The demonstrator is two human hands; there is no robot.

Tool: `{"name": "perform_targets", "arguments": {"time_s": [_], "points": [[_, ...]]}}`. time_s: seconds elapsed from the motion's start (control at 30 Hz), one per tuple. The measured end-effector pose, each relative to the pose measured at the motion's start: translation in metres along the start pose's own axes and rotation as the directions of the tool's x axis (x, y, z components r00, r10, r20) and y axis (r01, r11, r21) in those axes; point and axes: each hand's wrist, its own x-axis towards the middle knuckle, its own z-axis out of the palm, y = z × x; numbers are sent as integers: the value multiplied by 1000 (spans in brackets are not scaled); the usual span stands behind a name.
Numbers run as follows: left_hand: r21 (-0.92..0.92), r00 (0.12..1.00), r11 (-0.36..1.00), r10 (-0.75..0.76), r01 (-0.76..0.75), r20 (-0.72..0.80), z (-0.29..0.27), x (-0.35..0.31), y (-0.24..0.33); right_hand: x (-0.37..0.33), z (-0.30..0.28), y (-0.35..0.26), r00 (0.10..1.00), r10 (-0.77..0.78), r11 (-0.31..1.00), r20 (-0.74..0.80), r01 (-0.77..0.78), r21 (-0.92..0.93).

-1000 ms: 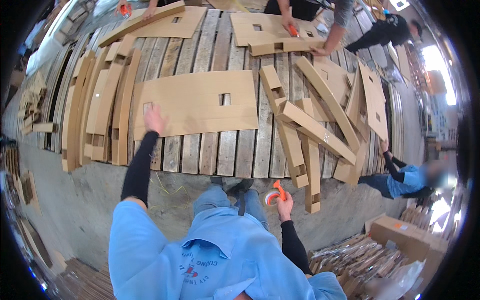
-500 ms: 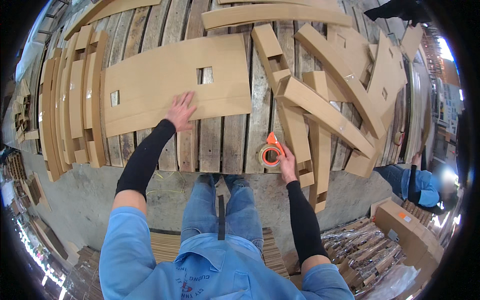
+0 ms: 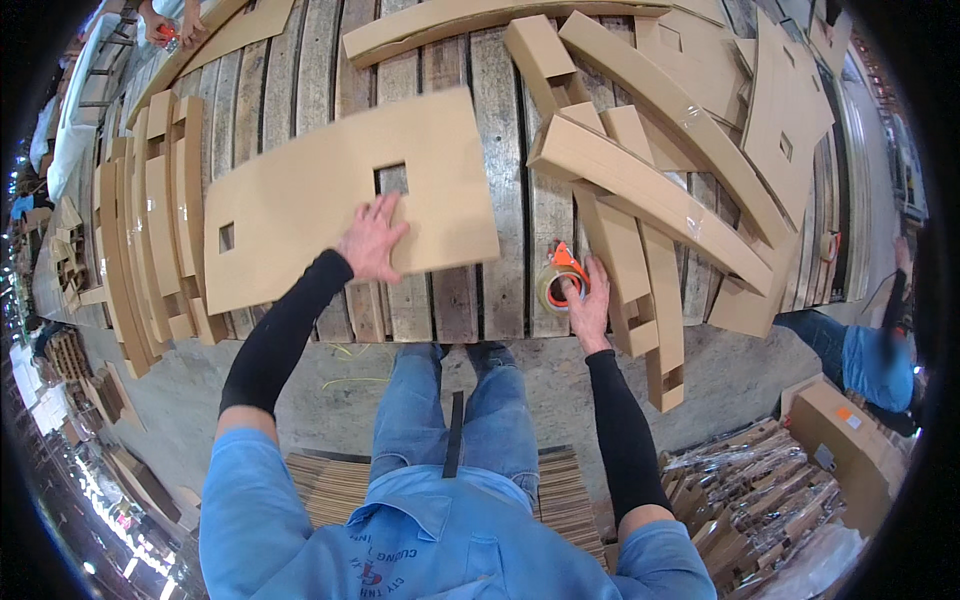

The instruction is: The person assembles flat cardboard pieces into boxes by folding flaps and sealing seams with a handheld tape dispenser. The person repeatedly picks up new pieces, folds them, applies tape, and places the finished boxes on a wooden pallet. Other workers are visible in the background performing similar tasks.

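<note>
A flat brown cardboard sheet [image 3: 290, 200] with two rectangular cut-outs lies on the slatted wooden table in front of me. My left hand [image 3: 372, 240] rests on its near part, just below the larger cut-out, with the fingers spread. Near the table's front edge, to the right of the sheet, my right hand [image 3: 592, 305] grips an orange tape dispenser [image 3: 566, 260] with a roll of tape on it. The fingers hide part of the roll. Folded long cardboard boxes [image 3: 650, 205] lie crisscrossed just right of that hand.
Several folded cardboard pieces [image 3: 160, 220] stand side by side at the left. A long cardboard strip [image 3: 450, 28] lies along the far side. Another person's hands [image 3: 180, 25] hold something at the far left; a person in blue [image 3: 880, 365] is at the right. Wrapped cardboard [image 3: 740, 490] lies at lower right.
The cardboard sheet has shifted toward me, with my left hand on it. My right hand is wrapped further over the tape dispenser. Another person's hands have come into view at far left.
</note>
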Motion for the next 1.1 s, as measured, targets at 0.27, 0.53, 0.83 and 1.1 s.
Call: {"name": "perform_targets", "arguments": {"time_s": [0.27, 0.53, 0.83, 1.1], "points": [[-310, 971, 926, 236, -215, 29, -14, -90, 121, -61, 7, -102, 781, 279, 599, 559, -596, 534], [-121, 977, 989, -110, 89, -182, 38, -231, 66, -82, 9, -45, 877, 312, 683, 364, -474, 555], [-227, 862, 957, -266, 181, -432, 73, -267, -35, -111, 62, -179, 772, -253, 701, 583, 562, -439], [-477, 953, 827, -222, 296, 207, 108, -245, -30, -58, 169, -181, 521, -78, 621, 850, 692, -368]]}}
